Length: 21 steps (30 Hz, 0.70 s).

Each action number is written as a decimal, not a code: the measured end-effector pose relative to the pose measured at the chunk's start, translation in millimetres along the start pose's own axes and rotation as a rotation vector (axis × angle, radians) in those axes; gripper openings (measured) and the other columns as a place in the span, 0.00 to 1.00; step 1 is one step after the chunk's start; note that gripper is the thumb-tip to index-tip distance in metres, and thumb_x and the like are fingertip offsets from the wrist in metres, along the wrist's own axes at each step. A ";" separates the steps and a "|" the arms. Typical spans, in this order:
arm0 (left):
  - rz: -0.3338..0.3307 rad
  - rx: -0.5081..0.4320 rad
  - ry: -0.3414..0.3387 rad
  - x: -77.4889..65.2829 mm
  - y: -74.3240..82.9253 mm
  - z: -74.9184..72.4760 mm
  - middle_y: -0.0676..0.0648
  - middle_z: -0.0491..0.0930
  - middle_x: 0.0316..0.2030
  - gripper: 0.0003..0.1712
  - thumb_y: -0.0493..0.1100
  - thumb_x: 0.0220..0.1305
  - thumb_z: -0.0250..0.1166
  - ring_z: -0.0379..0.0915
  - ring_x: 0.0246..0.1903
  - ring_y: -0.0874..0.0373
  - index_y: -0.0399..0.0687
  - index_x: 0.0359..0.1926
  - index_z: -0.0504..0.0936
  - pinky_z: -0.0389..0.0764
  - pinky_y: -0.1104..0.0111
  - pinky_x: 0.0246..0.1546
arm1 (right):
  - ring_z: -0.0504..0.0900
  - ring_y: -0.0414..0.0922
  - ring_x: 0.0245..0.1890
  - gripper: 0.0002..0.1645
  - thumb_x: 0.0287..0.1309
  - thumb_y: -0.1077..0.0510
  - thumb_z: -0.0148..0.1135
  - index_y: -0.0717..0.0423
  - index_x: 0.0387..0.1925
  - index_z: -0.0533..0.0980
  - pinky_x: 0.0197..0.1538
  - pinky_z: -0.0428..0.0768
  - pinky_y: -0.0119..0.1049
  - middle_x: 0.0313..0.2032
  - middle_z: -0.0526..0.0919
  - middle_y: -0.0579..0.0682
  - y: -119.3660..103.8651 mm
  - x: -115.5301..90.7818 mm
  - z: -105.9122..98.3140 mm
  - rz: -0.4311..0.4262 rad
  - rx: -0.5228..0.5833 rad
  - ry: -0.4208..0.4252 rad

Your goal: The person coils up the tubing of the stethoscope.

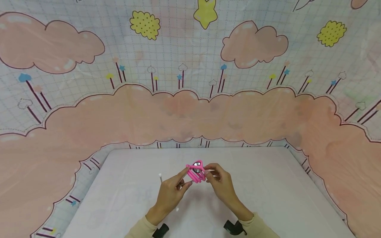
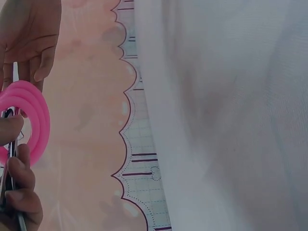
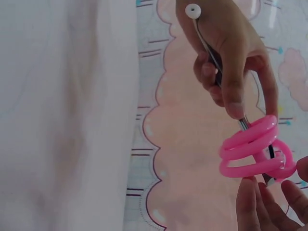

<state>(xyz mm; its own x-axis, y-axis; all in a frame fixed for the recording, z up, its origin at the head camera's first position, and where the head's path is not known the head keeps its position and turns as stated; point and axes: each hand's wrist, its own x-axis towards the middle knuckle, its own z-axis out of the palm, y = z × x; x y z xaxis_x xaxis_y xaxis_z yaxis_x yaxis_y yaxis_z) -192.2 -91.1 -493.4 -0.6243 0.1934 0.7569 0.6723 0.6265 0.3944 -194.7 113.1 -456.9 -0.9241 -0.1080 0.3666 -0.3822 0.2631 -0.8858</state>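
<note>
A stethoscope with pink tubing (image 1: 194, 178) wound into several loops is held above the table in the head view. Its silver chest piece (image 1: 196, 167) shows among the loops. My left hand (image 1: 169, 194) grips the metal ear tubes, with a white ear tip (image 1: 160, 175) sticking out beyond it. On the other side, my right hand (image 1: 222, 185) pinches the edge of the coil between thumb and fingers. The right wrist view shows the pink loops (image 3: 250, 168) around the metal part, and the ear tip (image 3: 193, 10) near the left hand's back.
Beneath the hands spreads a white tabletop (image 1: 268, 188). A small white thing (image 1: 177, 209) appears below the left hand, too small to identify. Behind the table hangs a printed cloth (image 1: 190, 115) with clouds. Dark wrist devices (image 1: 161, 230) sit by the sleeves.
</note>
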 end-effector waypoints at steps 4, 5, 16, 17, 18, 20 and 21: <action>-0.023 -0.014 -0.055 -1.2 -1.7 -0.5 0.58 0.75 0.20 0.39 0.41 0.51 0.77 0.61 0.20 0.73 0.54 0.65 0.75 0.64 0.85 0.22 | 0.85 0.45 0.41 0.14 0.67 0.58 0.60 0.56 0.52 0.76 0.45 0.82 0.26 0.48 0.82 0.55 8.9 4.0 -2.9 0.049 0.071 -0.064; -0.025 -0.019 -0.068 -1.5 -2.1 -0.6 0.58 0.75 0.20 0.39 0.41 0.52 0.76 0.61 0.20 0.73 0.53 0.66 0.75 0.65 0.85 0.22 | 0.85 0.43 0.41 0.14 0.67 0.57 0.60 0.55 0.53 0.76 0.46 0.82 0.26 0.48 0.82 0.55 9.7 5.0 -3.7 0.061 0.084 -0.079; -0.080 -0.063 -0.176 -0.1 -3.2 -2.5 0.58 0.76 0.21 0.37 0.45 0.56 0.74 0.64 0.20 0.72 0.57 0.67 0.73 0.69 0.81 0.23 | 0.83 0.42 0.44 0.23 0.64 0.56 0.64 0.49 0.60 0.72 0.47 0.82 0.28 0.48 0.80 0.55 14.9 8.0 -6.9 0.123 0.128 -0.147; -0.090 -0.066 -0.189 0.5 -3.5 -2.7 0.58 0.75 0.22 0.37 0.45 0.56 0.74 0.64 0.20 0.71 0.58 0.67 0.72 0.69 0.81 0.23 | 0.83 0.42 0.43 0.24 0.64 0.56 0.64 0.49 0.60 0.72 0.47 0.82 0.28 0.47 0.80 0.56 15.4 8.1 -6.7 0.124 0.126 -0.144; -0.101 -0.066 -0.202 1.0 -3.8 -2.9 0.59 0.75 0.22 0.37 0.45 0.57 0.74 0.65 0.21 0.70 0.58 0.67 0.72 0.69 0.80 0.23 | 0.83 0.42 0.43 0.24 0.63 0.56 0.64 0.49 0.60 0.73 0.46 0.82 0.28 0.47 0.80 0.55 16.0 8.2 -6.6 0.126 0.124 -0.143; -0.139 -0.069 -0.232 1.9 -4.3 -3.6 0.59 0.75 0.23 0.39 0.46 0.56 0.74 0.66 0.22 0.69 0.59 0.68 0.71 0.71 0.79 0.24 | 0.83 0.42 0.42 0.23 0.63 0.57 0.64 0.48 0.60 0.74 0.45 0.83 0.29 0.46 0.80 0.55 17.0 8.4 -6.4 0.128 0.116 -0.142; -0.162 -0.073 -0.245 2.1 -4.9 -3.7 0.60 0.75 0.23 0.39 0.45 0.56 0.74 0.67 0.23 0.69 0.59 0.69 0.70 0.71 0.78 0.25 | 0.84 0.42 0.42 0.23 0.63 0.57 0.64 0.48 0.60 0.74 0.45 0.83 0.30 0.46 0.80 0.55 17.2 8.4 -6.4 0.134 0.113 -0.141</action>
<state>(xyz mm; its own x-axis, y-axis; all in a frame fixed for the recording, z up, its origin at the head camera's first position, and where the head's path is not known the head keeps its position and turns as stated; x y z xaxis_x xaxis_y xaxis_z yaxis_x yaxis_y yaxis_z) -195.4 -96.6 -491.8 -0.7968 0.2773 0.5368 0.5777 0.6098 0.5425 -209.0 122.9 -467.3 -0.9546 -0.2141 0.2072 -0.2462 0.1756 -0.9532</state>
